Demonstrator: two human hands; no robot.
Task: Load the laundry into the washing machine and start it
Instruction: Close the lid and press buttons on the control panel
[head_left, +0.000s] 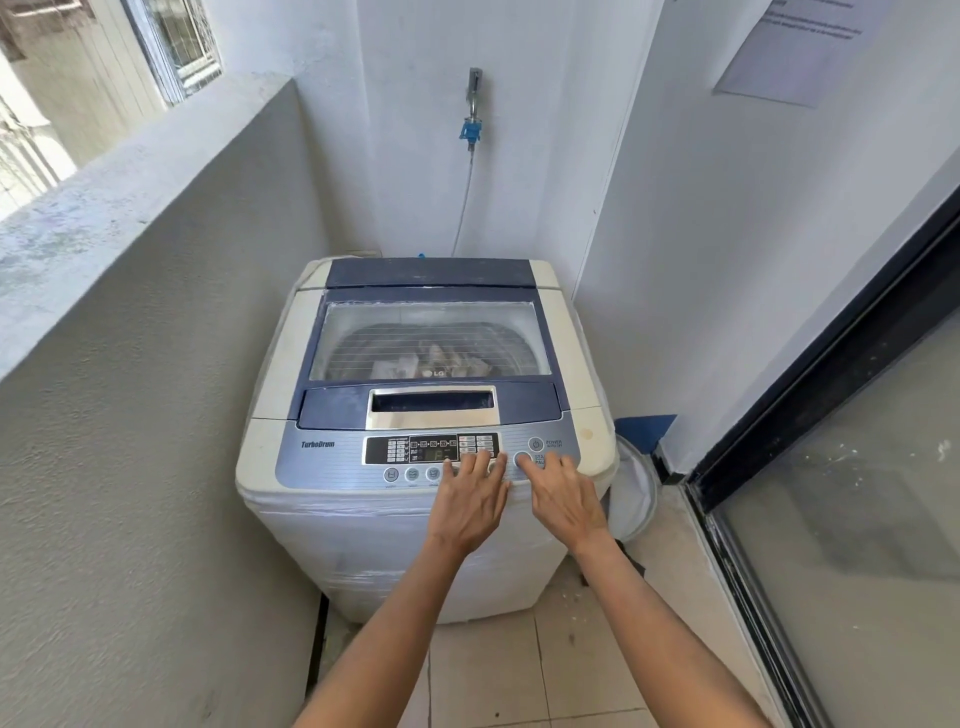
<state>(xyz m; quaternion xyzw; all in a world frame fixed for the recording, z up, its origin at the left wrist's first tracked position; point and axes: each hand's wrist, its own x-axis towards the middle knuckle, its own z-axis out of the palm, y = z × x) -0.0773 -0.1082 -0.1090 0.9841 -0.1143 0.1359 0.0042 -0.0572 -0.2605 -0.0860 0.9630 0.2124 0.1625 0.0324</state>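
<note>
A boxy cream-plastic washing machine (426, 441) stands on the tiled floor (498, 675) in the corner by a rough plastered wall (156, 415). Its glossy blue lid (431, 332) is closed, and pale crumpled laundry (436, 361) shows in the ribbed drum through the clear window. The left hand (470, 501) lies flat on the ridged control panel (332, 460), fingers straight and slightly spread. The right hand (563, 496) rests beside it, fingers straight, index tip at the round start button (522, 459).

Tiled floor (524, 670), washing machine (415, 545) standing on it, white round basket (636, 499) beside machine
</note>
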